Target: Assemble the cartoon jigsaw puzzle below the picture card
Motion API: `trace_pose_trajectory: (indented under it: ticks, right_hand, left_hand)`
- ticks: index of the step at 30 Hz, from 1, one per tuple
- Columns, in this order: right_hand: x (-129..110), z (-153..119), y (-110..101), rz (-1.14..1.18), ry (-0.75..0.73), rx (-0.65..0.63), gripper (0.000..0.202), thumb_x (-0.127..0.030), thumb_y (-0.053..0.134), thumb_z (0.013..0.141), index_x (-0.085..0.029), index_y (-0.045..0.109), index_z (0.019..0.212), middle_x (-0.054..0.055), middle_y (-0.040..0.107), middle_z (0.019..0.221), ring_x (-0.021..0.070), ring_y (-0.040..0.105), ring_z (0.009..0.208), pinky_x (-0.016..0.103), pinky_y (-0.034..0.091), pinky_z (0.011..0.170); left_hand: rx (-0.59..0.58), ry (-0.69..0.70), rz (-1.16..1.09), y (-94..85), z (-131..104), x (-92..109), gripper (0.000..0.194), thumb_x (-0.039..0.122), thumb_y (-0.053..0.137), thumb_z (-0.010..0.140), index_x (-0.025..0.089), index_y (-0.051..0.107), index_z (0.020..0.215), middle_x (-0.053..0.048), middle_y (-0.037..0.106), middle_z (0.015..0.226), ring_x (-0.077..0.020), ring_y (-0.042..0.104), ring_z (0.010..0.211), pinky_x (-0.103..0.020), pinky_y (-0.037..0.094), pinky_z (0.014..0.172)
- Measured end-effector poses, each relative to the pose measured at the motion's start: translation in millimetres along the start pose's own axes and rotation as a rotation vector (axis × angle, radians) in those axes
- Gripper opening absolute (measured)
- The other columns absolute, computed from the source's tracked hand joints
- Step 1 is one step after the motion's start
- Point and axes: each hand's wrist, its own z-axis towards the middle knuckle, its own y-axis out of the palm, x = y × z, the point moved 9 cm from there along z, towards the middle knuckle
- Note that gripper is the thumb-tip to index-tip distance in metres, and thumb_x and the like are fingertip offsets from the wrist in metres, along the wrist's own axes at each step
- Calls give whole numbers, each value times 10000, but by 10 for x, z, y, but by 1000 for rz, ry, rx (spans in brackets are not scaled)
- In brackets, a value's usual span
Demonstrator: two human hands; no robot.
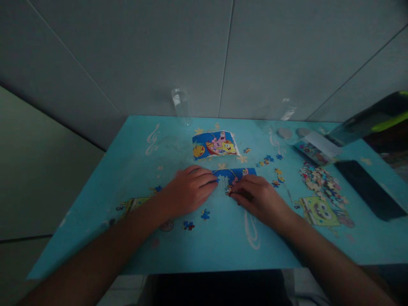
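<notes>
A partly assembled jigsaw puzzle [225, 172], blue with pink cartoon parts, lies on the table between my hands. My left hand [194, 188] rests at its left side, fingers stretched and slightly bent, tips on the blue edge; the hand covers part of the puzzle. My right hand [258, 193] pinches a small puzzle piece [228, 190] just below the puzzle's open lower side. Behind the puzzle is a printed reference picture [215, 144] of cartoon figures in a boat. Loose blue pieces [205, 214] and a joined red-and-blue cluster [188, 225] lie nearer me.
Right of the puzzle are scattered pieces [267, 159], a heap of pieces [321, 180], a dark phone-like slab [369, 189], a small printed packet [315, 148] and round lids [284, 133]. Clear jars [181, 106] stand by the wall. A dark bottle-like object [369, 114] leans in at right.
</notes>
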Motion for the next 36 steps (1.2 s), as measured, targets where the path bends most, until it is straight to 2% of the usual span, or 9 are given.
trace_pose_trajectory:
  ticks: [6,12,17,23,27,31,36]
  right_hand:
    - [7,2,7,126,49,51,43,-222,680,946,-223,712,975,38,725,954,199,668,900,351,508,859]
    - [129,-32,22,483,306,72,67,-278,702,922,-227,741,903,-1,762,864,147,684,747,269,528,698]
    - [117,-36,42,658,364,45,102,-310,739,882,-215,773,865,12,782,856,152,699,771,262,538,714]
    - [104,-71,56,585,327,-19,120,-324,711,907,-231,784,891,5,776,854,158,686,756,270,521,682]
    - [170,-77,-77,476,326,18,166,-348,656,952,-223,763,927,12,770,839,159,674,725,277,502,661]
    - [279,-82,-301,293,350,154,185,-354,627,967,-216,749,953,19,751,828,161,649,706,278,477,642]
    - [249,-60,-303,197,313,146,173,-324,606,979,-220,740,949,10,739,824,160,654,716,282,472,664]
  left_hand:
    - [16,-25,-100,36,66,108,248,249,603,995,168,673,1219,-85,700,1209,-248,611,1168,-451,464,1036]
    - [85,-131,-259,51,96,124,214,341,645,987,161,684,1097,-70,713,1104,-232,628,1084,-417,476,968]
    - [156,-220,-470,32,108,79,121,281,658,982,161,676,980,-38,719,961,-187,650,957,-359,492,916]
    - [171,-376,-645,21,74,-9,60,200,623,984,168,673,980,-22,702,933,-155,661,907,-289,505,836]
    - [152,-428,-665,39,49,-68,87,210,602,1003,183,682,1022,-9,713,947,-138,675,891,-273,506,828]
    - [175,-367,-574,39,41,-99,128,213,589,1016,179,692,1084,-32,717,999,-160,669,953,-305,514,881]
    - [145,-218,-440,109,92,-28,226,202,533,1036,185,699,1189,-63,695,1030,-186,643,958,-340,529,854]
